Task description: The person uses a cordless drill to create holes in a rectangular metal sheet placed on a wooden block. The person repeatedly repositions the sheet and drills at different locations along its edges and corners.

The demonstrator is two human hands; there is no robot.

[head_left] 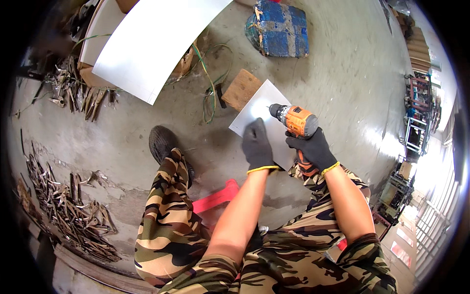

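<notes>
Two black-gloved hands: right hand [316, 149] wrapped round orange-black cordless drill [299, 119]; left hand [257, 144] half-curled on flat grey-white rectangular sheet [276, 139], grip unclear. Sheet's far-left edge overlaps brown wooden block [241, 89]. Drilling looks unfinished; completed holes not discernible.

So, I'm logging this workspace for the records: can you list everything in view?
Drill: one, orange and black, in the right hand
Small sheet: one, pale grey, under the drill
Block: one, brown, beside the small sheet
Large sheet: one, white, upper left
Cardboard box: at least one, brown, upper left
Taped bundle: one, blue and grey, top
Metal pieces: many, dark, floor at left
Stool: one, red, partly hidden below
Racks: several, mixed colours, right rim, details unclear
Shoe: one clear, dark, floor
Left hand: one, dark glove, by the small sheet
Right hand: one, dark glove, on the drill
</notes>
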